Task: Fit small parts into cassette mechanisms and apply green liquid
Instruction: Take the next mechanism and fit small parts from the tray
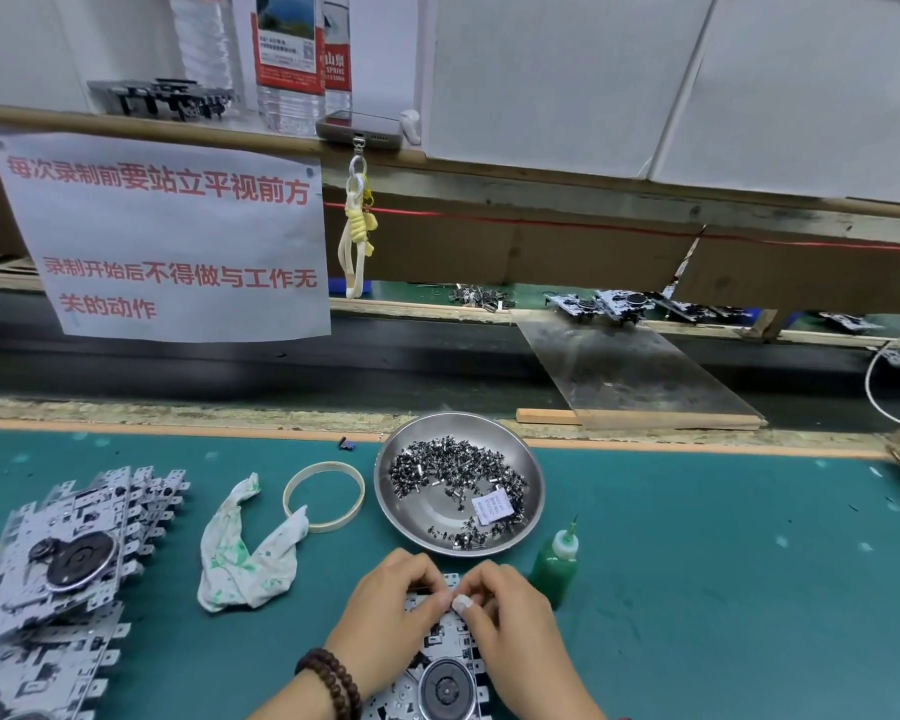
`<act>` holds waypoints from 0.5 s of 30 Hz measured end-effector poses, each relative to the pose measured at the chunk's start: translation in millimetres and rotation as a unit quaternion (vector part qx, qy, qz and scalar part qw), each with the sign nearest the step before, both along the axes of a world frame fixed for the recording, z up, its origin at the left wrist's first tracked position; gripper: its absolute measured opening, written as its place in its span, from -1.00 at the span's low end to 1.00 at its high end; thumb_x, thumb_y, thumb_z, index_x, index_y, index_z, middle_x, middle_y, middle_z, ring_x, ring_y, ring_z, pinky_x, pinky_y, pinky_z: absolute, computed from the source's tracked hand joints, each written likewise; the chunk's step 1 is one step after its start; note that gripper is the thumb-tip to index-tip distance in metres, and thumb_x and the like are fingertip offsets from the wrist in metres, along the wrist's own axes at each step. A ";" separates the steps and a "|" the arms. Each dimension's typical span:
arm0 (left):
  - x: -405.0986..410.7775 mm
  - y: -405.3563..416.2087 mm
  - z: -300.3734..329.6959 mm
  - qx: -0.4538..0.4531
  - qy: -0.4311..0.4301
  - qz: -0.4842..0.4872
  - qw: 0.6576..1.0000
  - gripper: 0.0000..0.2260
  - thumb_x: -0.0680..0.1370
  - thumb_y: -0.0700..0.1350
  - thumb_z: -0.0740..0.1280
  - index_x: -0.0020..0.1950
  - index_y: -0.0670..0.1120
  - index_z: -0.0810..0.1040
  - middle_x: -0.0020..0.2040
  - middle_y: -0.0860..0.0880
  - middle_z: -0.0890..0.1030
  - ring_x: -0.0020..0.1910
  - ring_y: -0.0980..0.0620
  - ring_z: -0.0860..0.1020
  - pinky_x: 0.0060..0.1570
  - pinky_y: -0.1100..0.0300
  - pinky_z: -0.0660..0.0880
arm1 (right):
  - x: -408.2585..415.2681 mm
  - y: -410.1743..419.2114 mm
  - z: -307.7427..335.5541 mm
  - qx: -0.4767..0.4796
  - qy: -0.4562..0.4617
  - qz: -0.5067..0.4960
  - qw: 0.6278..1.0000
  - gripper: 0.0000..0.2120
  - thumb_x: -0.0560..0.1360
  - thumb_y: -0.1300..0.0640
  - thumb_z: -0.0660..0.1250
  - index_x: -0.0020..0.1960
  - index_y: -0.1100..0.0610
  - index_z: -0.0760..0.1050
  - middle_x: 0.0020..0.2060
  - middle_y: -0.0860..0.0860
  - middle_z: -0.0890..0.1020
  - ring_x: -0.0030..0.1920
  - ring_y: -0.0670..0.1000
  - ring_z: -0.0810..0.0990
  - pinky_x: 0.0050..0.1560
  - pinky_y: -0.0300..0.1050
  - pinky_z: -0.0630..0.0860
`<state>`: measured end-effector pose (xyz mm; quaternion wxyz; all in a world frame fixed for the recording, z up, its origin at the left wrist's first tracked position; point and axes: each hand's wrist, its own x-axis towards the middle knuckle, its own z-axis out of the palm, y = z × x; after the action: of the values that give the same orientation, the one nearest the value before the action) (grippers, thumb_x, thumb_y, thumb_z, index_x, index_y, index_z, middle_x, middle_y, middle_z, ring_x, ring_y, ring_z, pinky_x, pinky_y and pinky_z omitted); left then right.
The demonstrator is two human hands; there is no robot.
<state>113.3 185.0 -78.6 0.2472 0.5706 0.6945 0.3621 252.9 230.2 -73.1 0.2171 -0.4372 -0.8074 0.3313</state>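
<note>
Beneath both hands point(450, 610) — cassette mechanism point(445, 683), far end hidden, near edge cut off.

Both hands point(453, 610) on cassette mechanism point(445, 678), grip perhaps pinching

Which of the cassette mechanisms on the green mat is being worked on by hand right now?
The single cassette mechanism at the bottom centre, under the left hand and right hand. The others lie untouched in a stack at the far left.

A green-matted desk point(697, 537) fronts a dark conveyor belt point(281, 366). Above runs a wooden shelf point(126, 128) bearing a taped paper notice point(167, 236); white panels point(645, 80) form the back wall.
</note>
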 end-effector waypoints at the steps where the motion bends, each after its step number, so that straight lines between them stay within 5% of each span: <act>1: 0.2 -0.2 -0.4 0.001 0.000 0.000 1.000 -0.82 0.51 -0.08 0.33 -0.28 0.10 0.45 -0.14 0.11 0.49 -0.11 0.28 0.46 -0.12 0.52 0.30 | -0.8 -0.3 -0.8 0.013 -0.006 0.004 1.000 -0.88 0.53 0.14 0.27 -0.15 -0.05 0.40 -0.20 -0.15 0.42 -0.27 -0.26 0.40 -0.14 -0.46 0.33; 8: -0.8 -4.0 0.3 0.007 0.003 -0.002 1.000 -0.84 0.52 -0.09 0.33 -0.23 0.11 0.45 -0.13 0.13 0.49 -0.10 0.31 0.45 -0.11 0.53 0.30 | -4.3 -2.0 -7.2 0.048 -0.028 0.011 0.998 -0.95 0.58 0.11 0.17 -0.07 -0.02 0.34 -0.10 -0.13 0.35 -0.05 -0.17 0.40 0.01 -0.25 0.36; 15: 0.1 -5.1 0.5 0.006 0.005 -0.011 1.000 -0.81 0.52 -0.13 0.32 -0.24 0.12 0.44 -0.13 0.14 0.48 -0.10 0.31 0.45 -0.10 0.53 0.30 | -4.2 -8.1 -12.1 -0.033 0.047 -0.051 0.997 -0.82 0.50 0.15 0.31 -0.19 -0.11 0.43 -0.09 -0.12 0.44 -0.09 -0.17 0.47 -0.07 -0.41 0.37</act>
<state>113.4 179.9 -78.1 0.2439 0.5814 0.6872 0.3610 248.7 222.1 -85.2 0.2575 -0.4687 -0.7615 0.3662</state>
